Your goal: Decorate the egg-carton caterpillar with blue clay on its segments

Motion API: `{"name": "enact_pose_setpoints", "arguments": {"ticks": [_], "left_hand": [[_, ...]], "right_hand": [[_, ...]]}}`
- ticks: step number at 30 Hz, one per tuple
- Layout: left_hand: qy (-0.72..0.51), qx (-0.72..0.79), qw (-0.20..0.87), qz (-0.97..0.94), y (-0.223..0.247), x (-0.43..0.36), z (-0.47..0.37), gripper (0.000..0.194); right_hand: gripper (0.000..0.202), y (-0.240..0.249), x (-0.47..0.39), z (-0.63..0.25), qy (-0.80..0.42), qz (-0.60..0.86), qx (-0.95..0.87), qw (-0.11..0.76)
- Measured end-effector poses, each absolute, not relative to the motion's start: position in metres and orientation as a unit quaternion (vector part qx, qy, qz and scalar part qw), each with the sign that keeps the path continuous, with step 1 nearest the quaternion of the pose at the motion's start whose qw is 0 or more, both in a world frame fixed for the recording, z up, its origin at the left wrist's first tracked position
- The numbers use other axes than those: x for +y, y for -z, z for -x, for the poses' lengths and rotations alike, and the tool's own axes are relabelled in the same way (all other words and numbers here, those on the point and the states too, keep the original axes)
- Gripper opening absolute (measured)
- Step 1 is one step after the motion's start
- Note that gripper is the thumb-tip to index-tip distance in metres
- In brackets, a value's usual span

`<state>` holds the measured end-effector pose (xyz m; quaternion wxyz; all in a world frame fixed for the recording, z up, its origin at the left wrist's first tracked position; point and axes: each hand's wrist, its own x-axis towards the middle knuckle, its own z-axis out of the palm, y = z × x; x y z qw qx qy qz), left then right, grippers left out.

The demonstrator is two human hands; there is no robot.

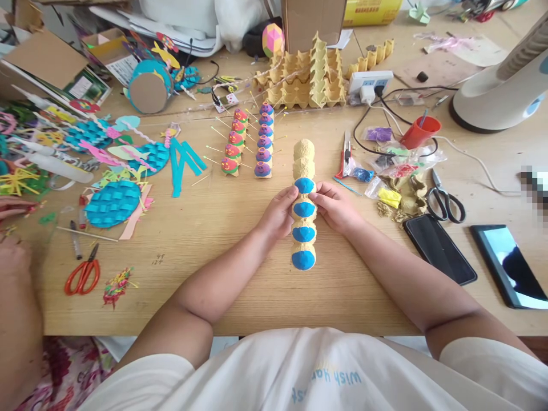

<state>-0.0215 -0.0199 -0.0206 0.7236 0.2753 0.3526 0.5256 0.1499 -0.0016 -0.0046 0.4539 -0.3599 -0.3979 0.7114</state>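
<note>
A long strip of egg-carton cups point(303, 222) is held lengthwise in front of me over the table. Blue patches cover four of its cups; the far two are bare tan. My left hand point(280, 212) pinches its left edge near the farthest blue patch, and my right hand point(336, 206) grips the right edge opposite, thumb on the strip. Beyond it stand two decorated strips with faces and thin sticks, one red and green point(233, 142), the other purple and blue point(264, 142).
Orange scissors point(83, 274), a blue woven disc point(112, 204) and a person's arm point(17, 285) are at left. At right are a box cutter point(345, 155), black scissors point(446, 201), a phone point(440, 248) and a red cup point(420, 132). Egg cartons point(299, 80) lie behind.
</note>
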Motion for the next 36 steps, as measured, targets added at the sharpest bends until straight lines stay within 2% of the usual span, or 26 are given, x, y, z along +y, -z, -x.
{"name": "enact_pose_setpoints", "arguments": {"ticks": [3,14,21,31,33,36], "left_hand": [[-0.527,0.349,0.718,-0.290,0.022,-0.020,0.021,0.041],[-0.521,0.345,0.735,-0.263,0.018,-0.021,0.021,0.029],[-0.516,0.343,0.746,-0.244,0.014,-0.022,0.020,0.033],[-0.514,0.336,0.759,-0.217,0.004,-0.023,0.019,0.018],[-0.519,0.322,0.762,-0.218,0.000,-0.023,0.018,0.006],[-0.521,0.323,0.764,-0.202,-0.003,-0.023,0.016,0.009]], "right_hand": [[0.062,0.004,-0.002,-0.150,-0.714,0.358,-0.396,0.453],[0.054,0.004,-0.002,-0.151,-0.716,0.359,-0.407,0.440],[0.059,0.004,-0.001,-0.153,-0.727,0.355,-0.388,0.442],[0.059,0.004,0.000,-0.155,-0.740,0.341,-0.383,0.435],[0.058,0.005,0.001,-0.156,-0.735,0.341,-0.383,0.443],[0.058,0.006,0.001,-0.156,-0.722,0.352,-0.387,0.454]]}}
